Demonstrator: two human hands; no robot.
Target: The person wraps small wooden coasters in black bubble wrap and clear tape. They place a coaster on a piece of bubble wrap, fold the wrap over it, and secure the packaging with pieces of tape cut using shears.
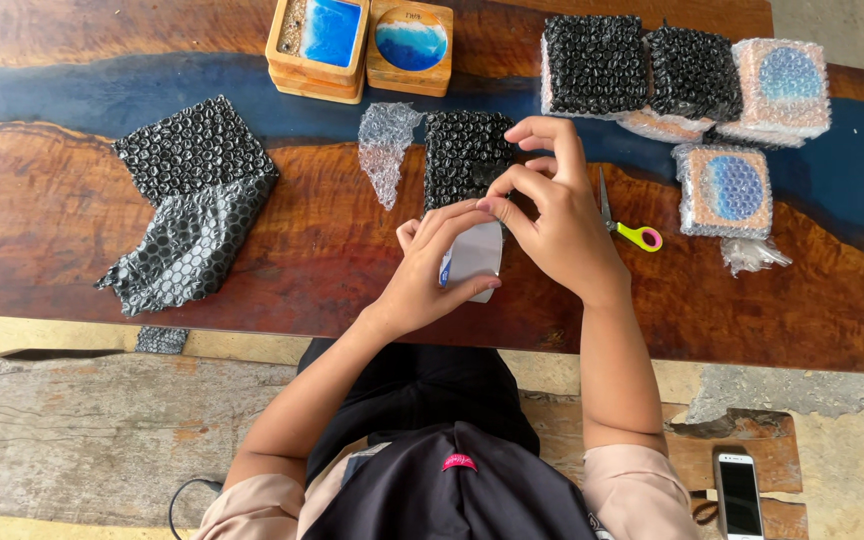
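Note:
My left hand [430, 270] holds a roll of clear tape [474, 260] just above the wooden table [352, 260]. My right hand [552, 210] pinches at the top edge of the roll with thumb and forefinger. Right behind both hands lies a square block wrapped in black bubble wrap [464, 155]. A loose scrap of clear bubble wrap [385, 150] lies to its left.
A sheet of black bubble wrap [192, 205] lies at the left. Two unwrapped wooden coasters with blue resin [362, 40] stand at the back. Several wrapped blocks [687, 85] are at the back right. Scissors with yellow handles [627, 225] lie beside my right hand. A phone [739, 495] rests on the bench.

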